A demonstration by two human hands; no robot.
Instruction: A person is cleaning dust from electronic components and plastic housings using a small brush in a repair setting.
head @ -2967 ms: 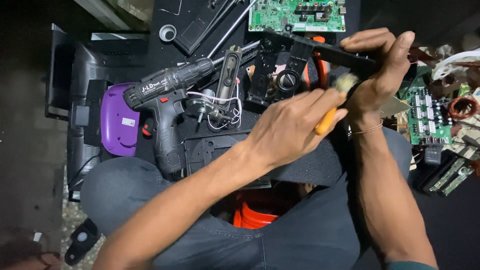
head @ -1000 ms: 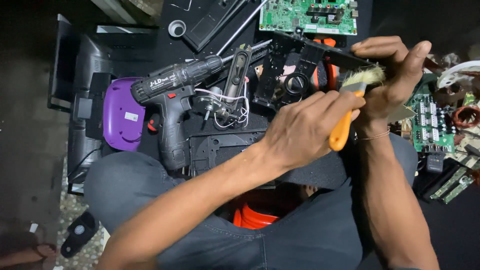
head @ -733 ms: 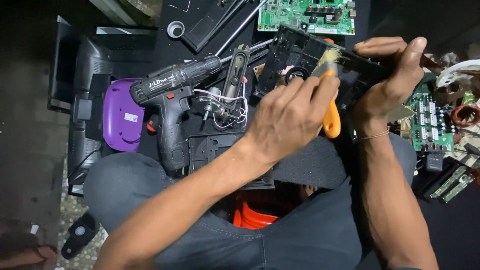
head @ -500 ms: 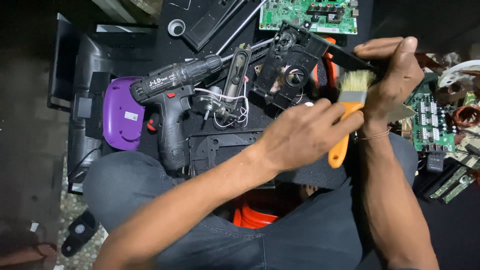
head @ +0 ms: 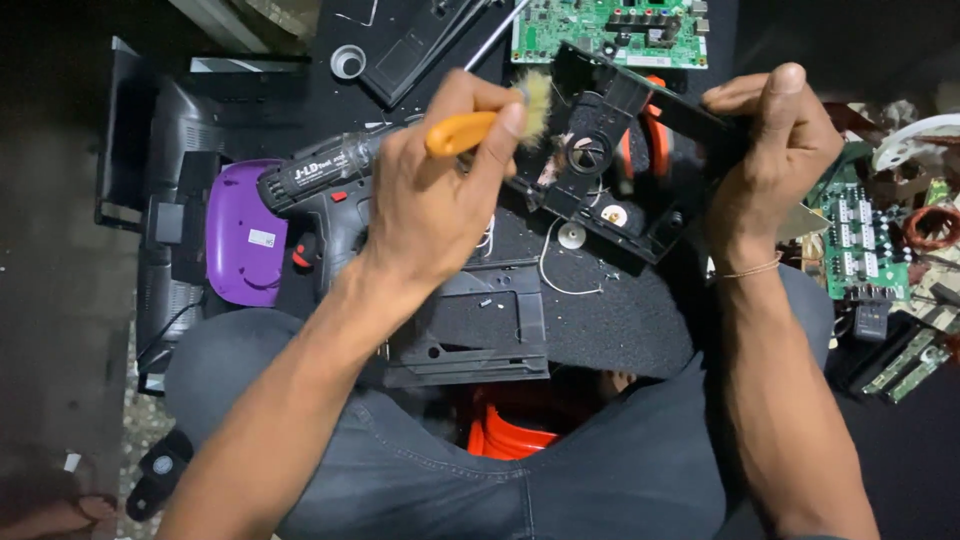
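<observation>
The left hand (head: 435,190) is closed around the orange handle of a small brush (head: 490,120), with the thumb and fingers wrapped on it. The pale bristles point to the right and touch the upper left edge of a black plastic frame (head: 625,165). The right hand (head: 770,150) pinches the right end of this frame between thumb and fingers and holds it tilted above the lap, in the upper middle of the view. Inside the frame there is a round black part, and thin white wires hang from it.

Under the left hand lies a black cordless drill (head: 325,195), and just beside it to the left is a purple plastic piece (head: 240,235). A green circuit board (head: 610,30) lies beyond the frame, and another green board (head: 860,240) is at the right. A flat black panel (head: 475,325) rests on the person's knees.
</observation>
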